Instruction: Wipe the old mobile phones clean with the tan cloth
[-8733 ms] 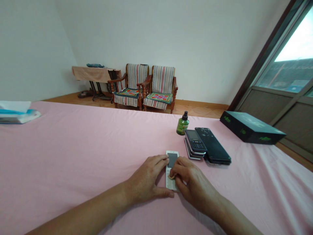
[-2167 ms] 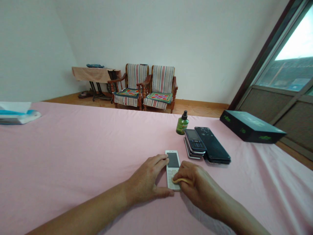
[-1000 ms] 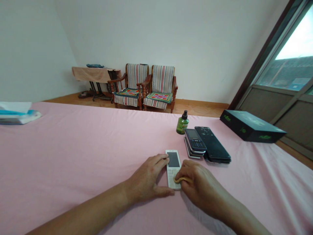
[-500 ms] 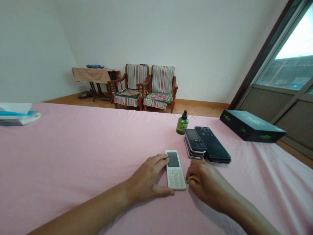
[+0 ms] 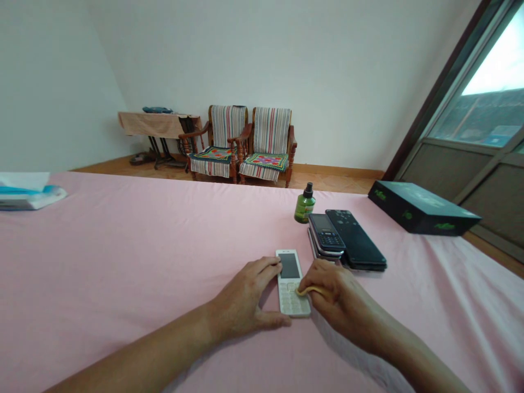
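A white keypad phone [image 5: 293, 303] lies face up on the pink cloth, its dark screen pointing away from me. My left hand [image 5: 250, 297] steadies it from the left, fingertips on the edge beside the screen and thumb at the bottom corner. Pinched in my right hand [image 5: 333, 292] is a small folded yellow cloth [image 5: 305, 291], mostly hidden by the fingers. It touches the right side of the phone's keys. Just beyond that hand, a dark keypad phone [image 5: 326, 232] tops a small stack of phones. Larger black phones [image 5: 356, 240] lie stacked against it on the right.
A green spray bottle [image 5: 304, 204] stands behind the phones. Farther right sits a black box [image 5: 423, 207] with green lettering. A white and blue packet [image 5: 30, 197] lies at the far left of the pink-covered surface [image 5: 143, 245]. Two wooden chairs [image 5: 271, 136] stand by the wall.
My right hand has moved left with the yellow cloth, from beside the white phone onto its keys. My left hand and the phone have stayed in place.
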Demonstrator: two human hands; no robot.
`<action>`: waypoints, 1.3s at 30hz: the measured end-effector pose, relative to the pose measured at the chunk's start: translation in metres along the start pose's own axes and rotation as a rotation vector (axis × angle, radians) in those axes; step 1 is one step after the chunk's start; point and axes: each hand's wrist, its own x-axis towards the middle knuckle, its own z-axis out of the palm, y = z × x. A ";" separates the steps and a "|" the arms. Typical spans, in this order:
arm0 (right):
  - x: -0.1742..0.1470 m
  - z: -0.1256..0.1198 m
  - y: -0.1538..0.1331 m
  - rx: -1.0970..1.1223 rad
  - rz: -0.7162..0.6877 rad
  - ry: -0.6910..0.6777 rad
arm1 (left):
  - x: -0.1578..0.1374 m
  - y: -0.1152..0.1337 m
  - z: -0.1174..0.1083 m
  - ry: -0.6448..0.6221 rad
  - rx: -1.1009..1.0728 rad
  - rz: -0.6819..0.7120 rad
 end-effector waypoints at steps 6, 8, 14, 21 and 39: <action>0.000 0.002 -0.001 -0.046 -0.014 -0.034 | -0.001 0.001 -0.001 -0.009 0.001 -0.022; 0.000 0.001 -0.002 -0.083 -0.003 -0.035 | 0.000 0.002 -0.002 -0.005 -0.007 -0.018; 0.001 -0.001 -0.010 -0.211 -0.011 -0.053 | 0.000 0.004 -0.003 -0.008 -0.008 -0.013; 0.001 -0.003 -0.015 -0.229 -0.041 -0.073 | 0.000 0.003 -0.003 -0.008 -0.016 -0.002; -0.006 -0.015 -0.012 0.040 -0.011 -0.075 | 0.000 0.005 -0.003 -0.018 -0.005 -0.026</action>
